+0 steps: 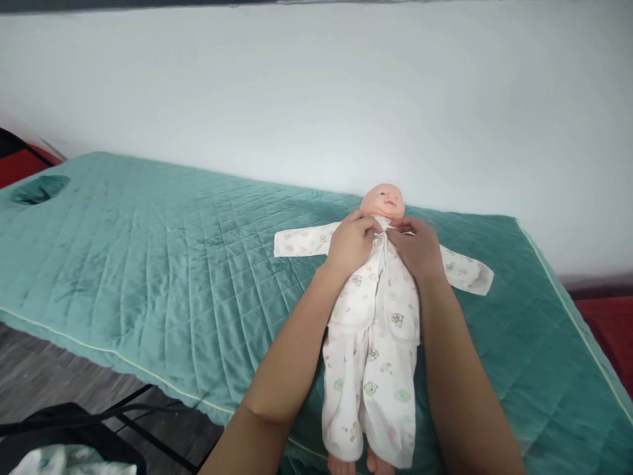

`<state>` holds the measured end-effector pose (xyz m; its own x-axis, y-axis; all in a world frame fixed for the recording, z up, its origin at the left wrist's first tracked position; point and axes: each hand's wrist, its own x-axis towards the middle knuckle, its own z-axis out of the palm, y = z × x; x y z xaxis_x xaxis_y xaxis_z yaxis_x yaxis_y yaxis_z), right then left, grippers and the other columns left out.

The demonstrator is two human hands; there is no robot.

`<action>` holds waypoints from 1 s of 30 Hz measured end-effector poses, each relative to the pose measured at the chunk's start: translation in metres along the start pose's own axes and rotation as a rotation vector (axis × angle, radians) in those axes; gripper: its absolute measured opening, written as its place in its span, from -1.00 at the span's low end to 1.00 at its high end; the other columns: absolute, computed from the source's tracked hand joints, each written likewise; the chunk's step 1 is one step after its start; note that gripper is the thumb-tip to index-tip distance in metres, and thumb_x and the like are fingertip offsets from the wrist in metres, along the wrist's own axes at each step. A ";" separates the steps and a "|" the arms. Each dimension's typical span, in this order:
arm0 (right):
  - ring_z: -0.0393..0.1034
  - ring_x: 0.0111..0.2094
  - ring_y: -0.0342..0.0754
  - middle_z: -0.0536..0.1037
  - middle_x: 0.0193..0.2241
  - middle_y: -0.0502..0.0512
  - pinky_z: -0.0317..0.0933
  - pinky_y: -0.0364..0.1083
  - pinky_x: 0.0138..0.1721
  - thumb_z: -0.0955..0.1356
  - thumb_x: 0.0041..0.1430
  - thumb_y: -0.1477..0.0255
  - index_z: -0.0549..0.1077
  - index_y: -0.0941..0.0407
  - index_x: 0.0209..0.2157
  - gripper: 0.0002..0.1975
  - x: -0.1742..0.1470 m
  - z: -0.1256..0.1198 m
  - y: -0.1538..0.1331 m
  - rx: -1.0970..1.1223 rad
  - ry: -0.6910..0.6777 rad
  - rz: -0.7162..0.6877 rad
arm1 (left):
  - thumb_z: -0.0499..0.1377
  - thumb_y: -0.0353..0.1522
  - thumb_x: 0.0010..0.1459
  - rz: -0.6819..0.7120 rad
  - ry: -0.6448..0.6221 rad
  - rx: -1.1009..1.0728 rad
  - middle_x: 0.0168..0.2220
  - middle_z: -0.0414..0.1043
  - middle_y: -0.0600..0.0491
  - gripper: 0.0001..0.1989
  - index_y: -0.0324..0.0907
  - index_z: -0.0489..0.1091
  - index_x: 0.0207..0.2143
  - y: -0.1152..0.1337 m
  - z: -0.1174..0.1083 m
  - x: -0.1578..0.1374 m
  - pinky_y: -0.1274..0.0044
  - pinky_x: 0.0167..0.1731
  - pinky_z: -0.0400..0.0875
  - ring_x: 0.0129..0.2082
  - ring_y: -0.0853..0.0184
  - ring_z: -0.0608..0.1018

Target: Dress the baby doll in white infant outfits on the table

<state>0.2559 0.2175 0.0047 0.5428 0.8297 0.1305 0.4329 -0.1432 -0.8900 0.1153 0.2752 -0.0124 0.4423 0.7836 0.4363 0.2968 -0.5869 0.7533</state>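
A white wall [316, 99] closes off the 12 o'clock side of the bed [148, 244], which carries a green quilted cover. Clock directions are the wearer's own, 12 o'clock leading away from the body.

One doll [383, 198] lies face up on the bed, toward its 3 o'clock end. Its long axis runs close to 12 and 6 o'clock, head at 12, bare feet at 6, between the wearer's forearms. Printed trousers [368, 369] cover the legs. A matching jacket [353, 300] covers the trunk; one sleeve extends to 9 o'clock, the other to about 4. From the neck the front edges run toward 6 o'clock and stand parted lower down.

The left hand [352, 243] rests on the chest at the 9 o'clock side of the neck opening, the right hand [418, 244] at its 3 o'clock side. Left fingers [370, 224] and right fingers [404, 224] appear pinched, nearly fully closed, on the jacket's edges. Any fastener between them is hidden.

Governing relation: the neck opening lies directly between the two sets of fingertips, just below the chin. Neither hand is clearly nearer; the loose front edges hang off toward 6 o'clock.
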 end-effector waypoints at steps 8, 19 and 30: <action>0.39 -0.37 -0.06 0.55 -0.38 0.05 0.28 -0.05 -0.24 0.41 -0.04 0.32 0.53 0.11 -0.32 -0.78 0.000 0.000 0.002 0.073 -0.017 -0.034 | 0.00 -0.58 0.19 0.078 0.028 -0.039 -0.16 0.48 -0.01 -0.70 -0.15 0.49 -0.32 -0.002 0.000 -0.002 0.47 -0.03 0.37 -0.08 0.28 0.51; 0.35 -0.42 -0.09 0.51 -0.42 0.01 0.26 -0.07 -0.32 0.37 0.13 0.25 0.49 0.08 -0.31 -0.80 -0.046 -0.013 -0.008 0.075 0.106 -0.129 | 0.10 -0.49 0.22 0.025 0.148 -0.117 -0.20 0.50 0.01 -0.79 -0.14 0.50 -0.20 0.012 -0.010 -0.025 0.50 -0.12 0.39 -0.20 0.33 0.51; 0.43 -0.36 -0.01 0.57 -0.35 0.09 0.32 0.00 -0.25 0.41 0.12 0.21 0.52 0.09 -0.23 -0.74 -0.076 -0.013 0.002 -0.065 -0.009 -0.123 | 0.22 -0.35 0.21 -0.047 -0.030 -0.224 -0.27 0.41 0.05 -0.85 -0.15 0.55 -0.19 0.018 -0.015 -0.046 0.55 -0.28 0.33 -0.35 0.41 0.43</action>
<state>0.2248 0.1467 -0.0009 0.4767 0.8478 0.2324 0.5418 -0.0751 -0.8372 0.0874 0.2320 -0.0112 0.4580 0.8006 0.3862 0.1235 -0.4876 0.8643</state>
